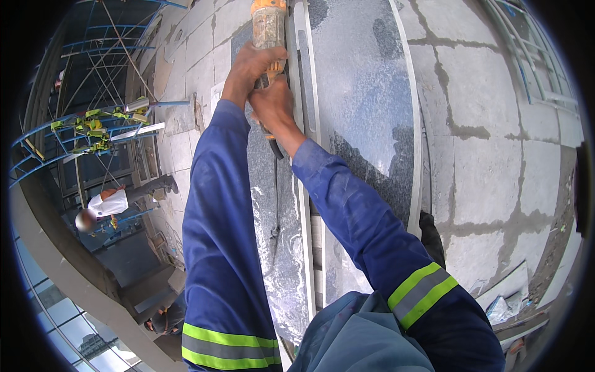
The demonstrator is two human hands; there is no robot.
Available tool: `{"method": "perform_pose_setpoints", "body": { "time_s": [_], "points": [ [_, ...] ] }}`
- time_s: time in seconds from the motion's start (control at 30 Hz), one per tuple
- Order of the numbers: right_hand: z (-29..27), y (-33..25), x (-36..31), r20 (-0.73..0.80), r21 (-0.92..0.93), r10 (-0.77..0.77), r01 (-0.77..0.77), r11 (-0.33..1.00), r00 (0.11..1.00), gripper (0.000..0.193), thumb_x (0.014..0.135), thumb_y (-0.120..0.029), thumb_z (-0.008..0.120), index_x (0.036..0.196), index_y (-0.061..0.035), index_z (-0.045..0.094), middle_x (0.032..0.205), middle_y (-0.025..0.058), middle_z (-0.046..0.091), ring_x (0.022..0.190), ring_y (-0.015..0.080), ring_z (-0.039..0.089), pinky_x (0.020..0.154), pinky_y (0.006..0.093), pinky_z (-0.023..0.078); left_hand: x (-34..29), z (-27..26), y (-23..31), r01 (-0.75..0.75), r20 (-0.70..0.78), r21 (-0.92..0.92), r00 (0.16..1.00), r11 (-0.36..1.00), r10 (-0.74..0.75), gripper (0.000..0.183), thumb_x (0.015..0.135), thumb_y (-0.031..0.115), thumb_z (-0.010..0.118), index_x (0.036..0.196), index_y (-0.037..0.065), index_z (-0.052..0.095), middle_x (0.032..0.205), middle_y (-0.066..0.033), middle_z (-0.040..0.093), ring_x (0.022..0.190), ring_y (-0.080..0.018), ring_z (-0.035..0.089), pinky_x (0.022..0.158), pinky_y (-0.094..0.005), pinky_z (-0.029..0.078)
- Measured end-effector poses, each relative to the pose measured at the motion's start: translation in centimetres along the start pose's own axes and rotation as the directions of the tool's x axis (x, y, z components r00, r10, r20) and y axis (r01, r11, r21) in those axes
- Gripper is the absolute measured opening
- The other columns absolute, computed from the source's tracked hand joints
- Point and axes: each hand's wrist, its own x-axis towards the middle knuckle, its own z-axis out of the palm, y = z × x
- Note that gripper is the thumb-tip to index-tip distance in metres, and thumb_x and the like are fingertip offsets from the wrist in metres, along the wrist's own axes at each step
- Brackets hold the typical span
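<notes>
An orange angle grinder (268, 30), its body coated in pale dust, lies along the left grey stone slab (279, 242). My left hand (251, 68) is closed round its body. Just nearer to me, my right hand (273, 104) grips its rear end. The far end of the tool is cut off by the top of the picture, so its disc is hidden. From below my right hand a black power cord (276, 186) runs toward me over the slab. Beside it on the right lies a wider, wet-looking grey slab (365, 93) with pale edges.
Blue scaffolding (93, 43) with yellow-green harness straps (93, 127) stands at the left. A person in a white top and helmet (108, 203) is there, another person (167, 319) lower down. Concrete paving (483, 173) spreads at the right, with a plastic bag (499, 309) near a board.
</notes>
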Motion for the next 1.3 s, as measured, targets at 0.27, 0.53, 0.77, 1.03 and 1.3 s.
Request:
{"method": "perform_pose_setpoints", "body": {
  "time_s": [0.27, 0.53, 0.77, 1.03, 1.3],
  "points": [
    [-0.6, -0.8, 0.3, 0.114, 0.007, 0.070, -0.071, 0.997, 0.991, 0.061, 0.096, -0.022, 0.087, 0.132, 0.0157, 0.056, 0.103, 0.0285, 0.082, 0.078, 0.0366, 0.086, 0.067, 0.0464, 0.068, 1.1, 0.1, -0.9, 0.013, -0.069, -0.002, 0.998, 1.000, -0.013, 0.065, 0.075, 0.034, 0.096, 0.123, -0.007, 0.084, 0.112, -0.0205, 0.086, 0.095, -0.0321, 0.084, 0.088, -0.0453, 0.065],
    [-0.5, -1.0, -0.5, 0.032, 0.061, 0.066, -0.068, 0.996, 0.997, 0.038, 0.097, -0.013, 0.085, 0.121, 0.0095, 0.067, 0.093, 0.0214, 0.081, 0.064, 0.0309, 0.081, 0.052, 0.0417, 0.062, 0.0, 0.2, 0.0, -0.017, 0.002, -0.006, 1.000, 1.000, 0.017, 0.069, 0.080, 0.032, 0.097, 0.134, -0.006, 0.076, 0.112, -0.0163, 0.081, 0.093, -0.0268, 0.079, 0.083, -0.0405, 0.065],
    [-0.7, -0.8, -1.3, 0.050, 0.086, 0.034, -0.039, 0.996, 0.998, 0.040, 0.097, -0.009, 0.082, 0.127, 0.0105, 0.064, 0.096, 0.0215, 0.081, 0.067, 0.0311, 0.081, 0.052, 0.0421, 0.062, -1.6, 0.6, 0.6, -0.054, -0.052, 0.010, 0.997, 0.999, 0.054, 0.062, 0.078, 0.032, 0.096, 0.124, -0.007, 0.081, 0.110, -0.0203, 0.084, 0.092, -0.0302, 0.082, 0.085, -0.0441, 0.065],
    [-0.9, -1.3, -2.3, 0.033, 0.089, 0.055, -0.058, 0.994, 0.998, 0.040, 0.097, -0.009, 0.083, 0.125, 0.0116, 0.063, 0.097, 0.0218, 0.081, 0.065, 0.0317, 0.081, 0.052, 0.0420, 0.062, -2.1, 0.3, 0.9, -0.006, -0.009, 0.049, 1.000, 0.999, 0.006, 0.078, 0.079, 0.033, 0.097, 0.140, -0.009, 0.073, 0.119, -0.0204, 0.081, 0.099, -0.0298, 0.081, 0.090, -0.0418, 0.065],
    [-0.5, -0.3, -0.9, 0.037, 0.087, 0.031, -0.034, 0.996, 0.999, 0.040, 0.095, -0.012, 0.085, 0.121, 0.0123, 0.065, 0.094, 0.0216, 0.081, 0.064, 0.0314, 0.080, 0.051, 0.0417, 0.061, -0.4, 0.7, -0.5, -0.013, -0.122, 0.033, 0.992, 0.999, 0.017, 0.069, 0.076, 0.034, 0.097, 0.128, -0.009, 0.081, 0.115, -0.0243, 0.086, 0.099, -0.0338, 0.084, 0.090, -0.0464, 0.066]
  ]
}}
